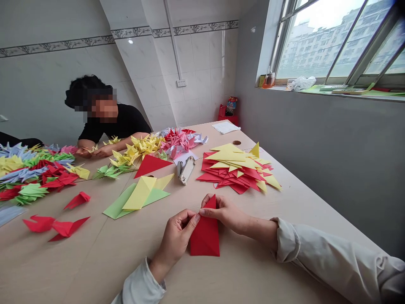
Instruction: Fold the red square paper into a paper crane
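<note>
A partly folded sheet of red origami paper (207, 238) stands in front of me, its lower edge near the tabletop and its tip pointing up. My left hand (177, 234) pinches its left edge between thumb and fingers. From the other side, my right hand (226, 213) grips the upper part, thumb in front and fingers mostly hidden behind. Beyond my hands lies a heap of red and yellow folded sheets (236, 173). To the left of it is a metal stapler (186, 170). Green and yellow folded papers (139, 196) overlap farther left.
Finished red paper birds (58, 226) lie at the left. Piles of coloured folded cranes (34, 171) spread behind them. Across the table, a person in black (126, 122) leans over, hands at a yellow paper piece. A white paper (226, 127) lies at the far edge.
</note>
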`<state>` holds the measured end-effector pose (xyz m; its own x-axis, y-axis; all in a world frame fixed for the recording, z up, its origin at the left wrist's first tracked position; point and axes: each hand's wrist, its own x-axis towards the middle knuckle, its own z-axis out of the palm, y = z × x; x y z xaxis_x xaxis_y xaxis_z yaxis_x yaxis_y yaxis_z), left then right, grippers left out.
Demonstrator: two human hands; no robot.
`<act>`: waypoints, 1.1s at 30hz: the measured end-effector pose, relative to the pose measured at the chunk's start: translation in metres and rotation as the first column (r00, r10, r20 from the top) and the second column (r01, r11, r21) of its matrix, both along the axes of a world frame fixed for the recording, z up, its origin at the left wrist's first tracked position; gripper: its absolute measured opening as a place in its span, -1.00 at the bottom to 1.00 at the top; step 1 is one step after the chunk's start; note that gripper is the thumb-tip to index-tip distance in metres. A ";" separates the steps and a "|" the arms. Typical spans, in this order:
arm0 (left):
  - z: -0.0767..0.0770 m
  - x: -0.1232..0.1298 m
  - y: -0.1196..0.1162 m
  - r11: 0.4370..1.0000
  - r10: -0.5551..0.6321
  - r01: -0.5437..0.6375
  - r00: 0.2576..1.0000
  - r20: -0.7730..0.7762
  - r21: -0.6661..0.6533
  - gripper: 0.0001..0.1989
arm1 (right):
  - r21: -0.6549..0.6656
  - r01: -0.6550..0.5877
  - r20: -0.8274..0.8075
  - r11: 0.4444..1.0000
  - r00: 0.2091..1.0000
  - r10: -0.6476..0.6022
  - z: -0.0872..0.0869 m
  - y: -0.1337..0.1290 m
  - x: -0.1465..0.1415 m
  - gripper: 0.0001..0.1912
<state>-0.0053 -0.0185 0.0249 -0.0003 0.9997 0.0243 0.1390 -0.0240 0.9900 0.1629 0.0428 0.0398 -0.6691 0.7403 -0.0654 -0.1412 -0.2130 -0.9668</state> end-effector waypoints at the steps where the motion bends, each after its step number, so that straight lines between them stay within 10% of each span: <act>1: 0.000 0.001 0.000 1.000 -0.004 0.004 1.000 -0.003 -0.003 -0.72 | 0.004 0.013 -0.008 1.000 1.000 -0.013 0.000 0.001 0.000 -0.69; 10: 0.000 -0.009 0.000 0.998 0.059 -0.058 0.998 -0.011 0.017 -0.69 | 0.160 0.347 -0.070 0.924 0.938 -0.340 -0.001 0.041 0.019 -0.64; 16: -0.005 -0.009 0.002 0.988 0.148 -0.149 0.988 0.034 0.035 -0.69 | 0.442 -0.006 0.086 0.897 0.996 -0.036 -0.002 0.017 0.009 -0.77; 18: -0.003 -0.008 0.002 0.980 0.183 -0.185 0.982 0.037 0.074 -0.71 | 0.694 0.020 0.127 0.720 0.980 -0.150 -0.004 0.011 0.007 -0.87; 22: 0.002 -0.006 0.001 0.965 0.251 -0.260 0.956 0.152 0.042 -0.69 | 0.997 -0.014 0.043 0.078 0.922 -0.385 -0.008 0.012 0.013 -0.88; 25: 0.004 -0.005 0.001 0.992 0.106 -0.079 0.946 0.306 -0.100 -0.71 | 0.971 -0.175 0.096 -0.163 0.910 -0.404 -0.006 0.012 0.017 -0.83; 29: 0.002 -0.009 0.002 0.990 0.111 -0.076 0.942 0.317 -0.121 -0.77 | 0.975 -0.216 0.191 -0.055 0.938 -0.290 -0.004 0.012 0.016 -0.71; 33: -0.001 -0.015 0.003 0.991 0.111 -0.088 0.961 0.252 -0.099 -0.77 | 0.899 0.055 0.097 0.435 0.943 -0.320 -0.004 0.020 0.016 -0.30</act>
<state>-0.0200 -0.0157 0.0242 -0.0947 0.9926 -0.0759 -0.1221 0.0641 0.9904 0.1793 0.0630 0.0357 -0.5687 0.5910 0.5721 0.1739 0.7662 -0.6186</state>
